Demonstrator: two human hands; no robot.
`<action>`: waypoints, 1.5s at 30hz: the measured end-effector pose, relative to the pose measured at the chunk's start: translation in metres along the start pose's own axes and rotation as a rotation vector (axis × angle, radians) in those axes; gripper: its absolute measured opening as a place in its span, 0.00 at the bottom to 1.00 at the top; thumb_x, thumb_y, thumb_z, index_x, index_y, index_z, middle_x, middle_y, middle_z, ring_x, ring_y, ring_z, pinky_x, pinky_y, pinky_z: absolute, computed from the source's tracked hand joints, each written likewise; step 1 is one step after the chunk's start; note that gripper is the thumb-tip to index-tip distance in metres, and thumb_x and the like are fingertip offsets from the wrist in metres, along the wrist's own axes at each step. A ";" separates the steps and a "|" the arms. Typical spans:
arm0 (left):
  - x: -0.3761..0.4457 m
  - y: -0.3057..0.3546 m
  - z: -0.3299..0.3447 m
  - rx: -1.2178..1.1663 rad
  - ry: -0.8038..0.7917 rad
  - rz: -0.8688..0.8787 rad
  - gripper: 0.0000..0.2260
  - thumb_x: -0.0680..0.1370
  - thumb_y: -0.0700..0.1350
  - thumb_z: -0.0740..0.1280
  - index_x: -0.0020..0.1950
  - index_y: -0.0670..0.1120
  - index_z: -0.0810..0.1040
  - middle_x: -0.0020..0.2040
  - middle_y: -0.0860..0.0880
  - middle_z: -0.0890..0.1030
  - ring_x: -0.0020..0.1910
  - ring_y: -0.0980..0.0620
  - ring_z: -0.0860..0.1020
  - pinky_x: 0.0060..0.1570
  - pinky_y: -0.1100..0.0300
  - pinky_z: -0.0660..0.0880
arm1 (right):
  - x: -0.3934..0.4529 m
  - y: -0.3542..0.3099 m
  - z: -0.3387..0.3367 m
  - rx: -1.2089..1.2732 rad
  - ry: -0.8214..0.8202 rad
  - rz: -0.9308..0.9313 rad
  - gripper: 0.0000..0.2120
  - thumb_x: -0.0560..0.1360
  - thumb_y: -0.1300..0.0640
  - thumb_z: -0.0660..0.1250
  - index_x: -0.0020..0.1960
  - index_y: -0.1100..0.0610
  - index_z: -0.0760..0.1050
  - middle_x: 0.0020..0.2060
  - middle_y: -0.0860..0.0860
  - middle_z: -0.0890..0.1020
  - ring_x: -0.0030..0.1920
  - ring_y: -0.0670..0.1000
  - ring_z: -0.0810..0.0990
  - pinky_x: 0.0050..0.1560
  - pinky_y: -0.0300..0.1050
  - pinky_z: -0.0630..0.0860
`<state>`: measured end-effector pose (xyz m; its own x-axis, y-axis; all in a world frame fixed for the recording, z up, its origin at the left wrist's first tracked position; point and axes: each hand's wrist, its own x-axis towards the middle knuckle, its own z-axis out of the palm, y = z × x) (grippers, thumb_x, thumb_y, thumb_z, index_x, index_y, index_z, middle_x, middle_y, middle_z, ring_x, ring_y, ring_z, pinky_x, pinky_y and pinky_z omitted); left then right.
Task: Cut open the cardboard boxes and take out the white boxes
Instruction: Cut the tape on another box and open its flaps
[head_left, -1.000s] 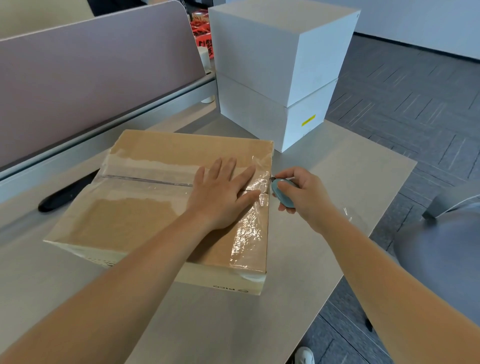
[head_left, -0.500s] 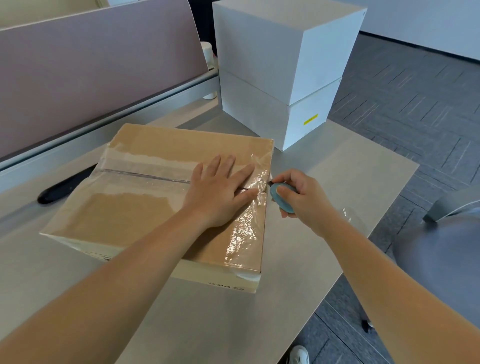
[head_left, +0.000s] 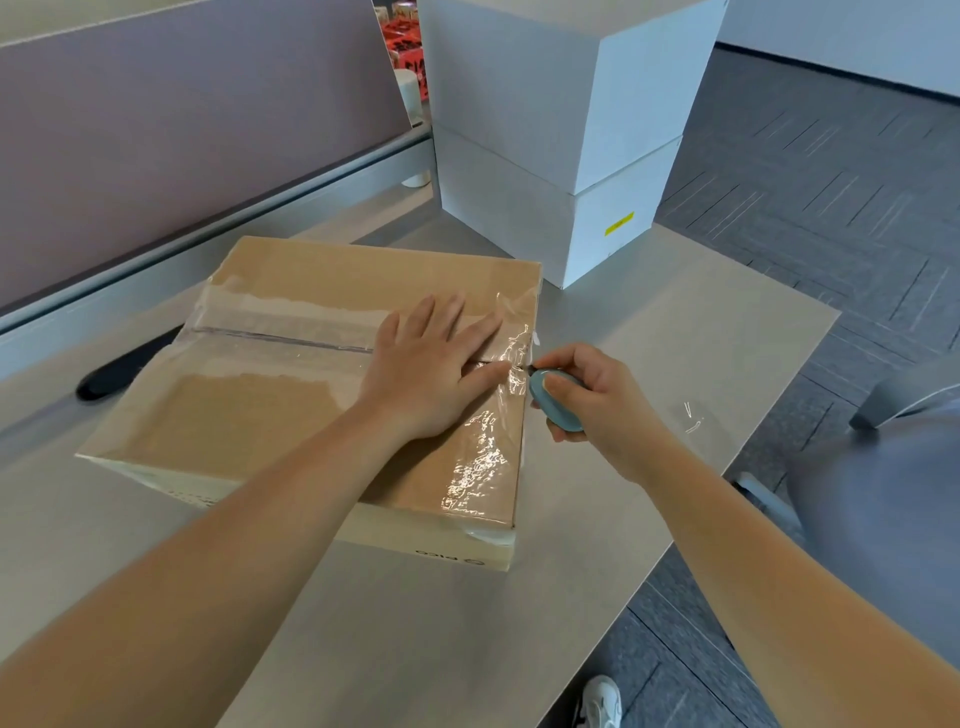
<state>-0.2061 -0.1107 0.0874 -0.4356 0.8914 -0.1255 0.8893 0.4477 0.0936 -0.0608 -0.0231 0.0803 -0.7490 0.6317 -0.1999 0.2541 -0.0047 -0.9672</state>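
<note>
**Blade tip at the taped edge of the carton**

From my feed, at far left a dark elongated object (head_left: 111, 371) lies on the bench (head_left: 675, 332) against the partition (head_left: 182, 119); I cannot tell what it is. Just beside it sits one brown cardboard box (head_left: 249, 415), flat and wide, lying on the bench near its middle. Clear glossy tape (head_left: 291, 325) runs across its top along the centre seam, and more wrinkled tape wraps its right end, catching the light. Small printed text shows upside down on its near side.

My left hand (head_left: 426, 374) presses flat on the box top near the right end, fingers (head_left: 447, 317) straight and slightly spread, holding nothing. To its right, my right hand (head_left: 597, 400) has its fingers curled round one small blue-grey box cutter (head_left: 553, 402), thumb on its upper face. The dark tip touches the taped right edge of the carton at the seam.

Behind, toward the far right of the bench, two white boxes (head_left: 550, 98) stand stacked, one on the other; the lower one bears a yellow label (head_left: 619, 223). A grey chair (head_left: 883, 493) sits at right, off the bench.
</note>
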 end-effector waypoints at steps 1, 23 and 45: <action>0.000 -0.001 0.000 -0.003 0.003 0.000 0.26 0.78 0.63 0.47 0.75 0.61 0.48 0.78 0.51 0.44 0.76 0.49 0.42 0.71 0.49 0.43 | -0.001 0.001 0.001 0.015 -0.001 0.003 0.13 0.78 0.66 0.57 0.41 0.51 0.71 0.35 0.52 0.76 0.25 0.44 0.72 0.27 0.34 0.72; -0.002 0.000 0.000 -0.007 0.015 0.000 0.26 0.78 0.62 0.47 0.75 0.61 0.47 0.78 0.51 0.45 0.76 0.48 0.43 0.72 0.50 0.43 | -0.018 0.005 0.015 0.196 0.139 0.098 0.10 0.78 0.64 0.57 0.42 0.53 0.71 0.34 0.52 0.76 0.18 0.42 0.70 0.23 0.33 0.69; -0.003 0.001 0.000 -0.011 0.015 -0.004 0.26 0.78 0.63 0.47 0.75 0.60 0.48 0.78 0.51 0.45 0.76 0.49 0.43 0.72 0.49 0.43 | -0.025 0.002 0.006 0.041 -0.012 0.063 0.12 0.78 0.66 0.57 0.41 0.52 0.71 0.33 0.52 0.76 0.20 0.43 0.70 0.25 0.35 0.69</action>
<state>-0.2042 -0.1125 0.0882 -0.4415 0.8904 -0.1109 0.8858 0.4522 0.1043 -0.0451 -0.0439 0.0829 -0.7395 0.6200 -0.2622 0.2760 -0.0759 -0.9581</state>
